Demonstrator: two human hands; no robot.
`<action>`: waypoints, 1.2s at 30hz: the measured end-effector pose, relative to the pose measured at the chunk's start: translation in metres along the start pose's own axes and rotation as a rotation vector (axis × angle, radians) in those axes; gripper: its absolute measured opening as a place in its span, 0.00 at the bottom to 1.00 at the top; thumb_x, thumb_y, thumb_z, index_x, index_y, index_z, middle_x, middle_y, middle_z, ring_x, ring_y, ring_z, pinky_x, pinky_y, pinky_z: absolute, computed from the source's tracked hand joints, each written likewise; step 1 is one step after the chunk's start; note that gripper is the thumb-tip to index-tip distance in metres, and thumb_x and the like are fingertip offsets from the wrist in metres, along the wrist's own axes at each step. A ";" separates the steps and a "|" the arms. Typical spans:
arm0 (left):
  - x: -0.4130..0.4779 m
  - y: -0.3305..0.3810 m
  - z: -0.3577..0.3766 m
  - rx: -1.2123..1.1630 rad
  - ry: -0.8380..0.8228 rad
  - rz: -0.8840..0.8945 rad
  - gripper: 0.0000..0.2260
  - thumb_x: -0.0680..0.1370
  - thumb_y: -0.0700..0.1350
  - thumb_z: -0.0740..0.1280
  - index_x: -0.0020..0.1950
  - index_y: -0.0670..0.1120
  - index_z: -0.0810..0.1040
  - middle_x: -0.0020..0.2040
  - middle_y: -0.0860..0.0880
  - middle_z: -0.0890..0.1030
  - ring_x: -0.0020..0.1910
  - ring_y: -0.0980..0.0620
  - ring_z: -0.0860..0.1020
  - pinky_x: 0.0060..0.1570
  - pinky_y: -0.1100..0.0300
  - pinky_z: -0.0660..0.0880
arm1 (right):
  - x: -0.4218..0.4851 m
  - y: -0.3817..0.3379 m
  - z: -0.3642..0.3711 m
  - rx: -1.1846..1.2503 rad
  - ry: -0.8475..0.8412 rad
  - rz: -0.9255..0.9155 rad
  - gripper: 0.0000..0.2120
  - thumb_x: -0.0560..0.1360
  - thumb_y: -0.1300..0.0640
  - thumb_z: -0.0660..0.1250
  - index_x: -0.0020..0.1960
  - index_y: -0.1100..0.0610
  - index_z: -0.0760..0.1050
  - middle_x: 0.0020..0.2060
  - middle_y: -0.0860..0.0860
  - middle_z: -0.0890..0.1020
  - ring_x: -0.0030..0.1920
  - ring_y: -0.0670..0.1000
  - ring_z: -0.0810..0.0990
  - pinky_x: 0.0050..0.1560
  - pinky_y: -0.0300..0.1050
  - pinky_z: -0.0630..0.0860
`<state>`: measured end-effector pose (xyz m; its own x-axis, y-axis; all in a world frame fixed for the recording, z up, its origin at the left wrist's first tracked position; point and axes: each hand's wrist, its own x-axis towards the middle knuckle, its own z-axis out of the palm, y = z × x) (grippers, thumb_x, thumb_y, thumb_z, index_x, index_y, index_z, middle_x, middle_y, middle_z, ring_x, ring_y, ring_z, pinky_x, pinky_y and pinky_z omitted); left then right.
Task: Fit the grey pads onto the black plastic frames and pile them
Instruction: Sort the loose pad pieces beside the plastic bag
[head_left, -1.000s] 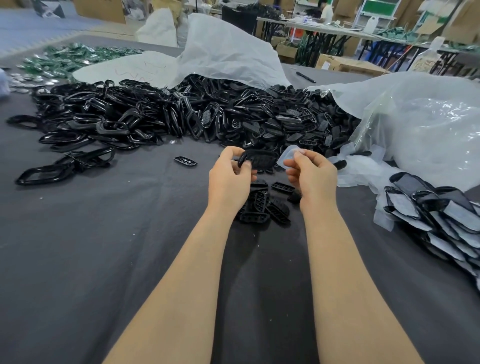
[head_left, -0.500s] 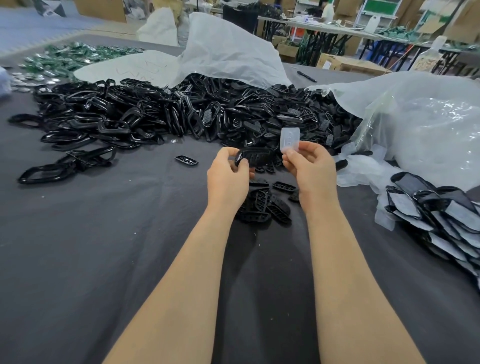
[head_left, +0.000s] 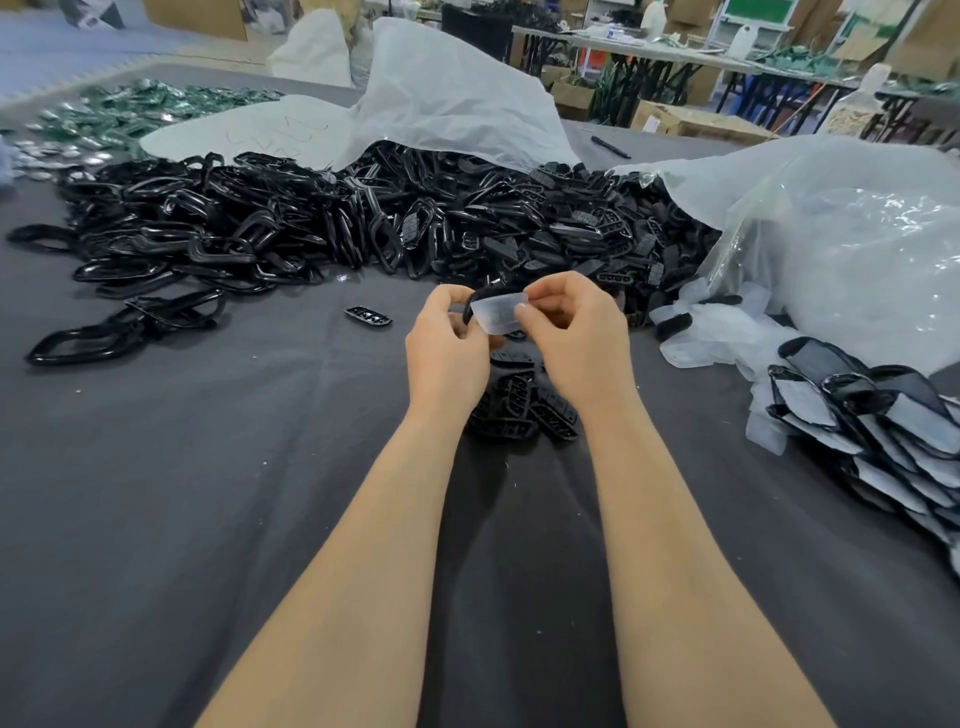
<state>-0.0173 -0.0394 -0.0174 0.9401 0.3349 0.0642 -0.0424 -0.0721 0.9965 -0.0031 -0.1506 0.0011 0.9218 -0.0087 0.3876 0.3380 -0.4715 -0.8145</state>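
Note:
My left hand (head_left: 447, 345) grips a black plastic frame (head_left: 470, 310), mostly hidden behind a translucent grey pad (head_left: 500, 314). My right hand (head_left: 574, 332) pinches that pad by its right end and holds it flat against the frame. Both hands hover above a small cluster of black frames (head_left: 524, 405) on the dark cloth. A pile of frames with grey pads fitted (head_left: 878, 436) lies at the right edge. Loose pads (head_left: 711, 332) spill from a clear plastic bag.
A long heap of black frames and larger black loops (head_left: 322, 228) spans the table behind my hands. One small frame (head_left: 368, 316) lies alone to the left. White sheeting (head_left: 457, 98) and the clear bag (head_left: 857, 249) sit behind and right. Green and silver parts (head_left: 104, 119) lie far left.
My right hand has brought the grey pad down from upright and laid it across the frame in my left hand. Both hands have closed together.

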 end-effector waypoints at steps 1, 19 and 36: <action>0.000 0.000 0.000 0.005 -0.002 0.008 0.14 0.79 0.37 0.62 0.44 0.58 0.70 0.39 0.52 0.81 0.39 0.56 0.82 0.48 0.49 0.80 | -0.001 0.000 0.002 -0.026 0.036 -0.010 0.04 0.75 0.61 0.68 0.45 0.53 0.76 0.37 0.41 0.79 0.40 0.40 0.78 0.41 0.28 0.72; 0.000 -0.003 0.005 -0.056 -0.058 0.092 0.12 0.79 0.37 0.63 0.45 0.55 0.71 0.38 0.52 0.82 0.36 0.61 0.82 0.44 0.63 0.80 | 0.002 0.010 0.017 0.192 0.228 0.238 0.03 0.76 0.60 0.68 0.44 0.56 0.76 0.40 0.51 0.81 0.46 0.54 0.81 0.52 0.49 0.79; 0.001 -0.003 0.004 -0.090 -0.103 0.096 0.11 0.79 0.38 0.64 0.45 0.54 0.72 0.36 0.54 0.82 0.37 0.61 0.82 0.43 0.64 0.79 | 0.006 0.016 0.009 0.498 0.145 0.366 0.06 0.76 0.64 0.68 0.49 0.56 0.74 0.45 0.52 0.80 0.45 0.49 0.81 0.43 0.37 0.79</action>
<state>-0.0147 -0.0428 -0.0208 0.9598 0.2319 0.1579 -0.1593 -0.0130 0.9871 0.0098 -0.1503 -0.0131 0.9711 -0.2274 0.0723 0.0861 0.0514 -0.9950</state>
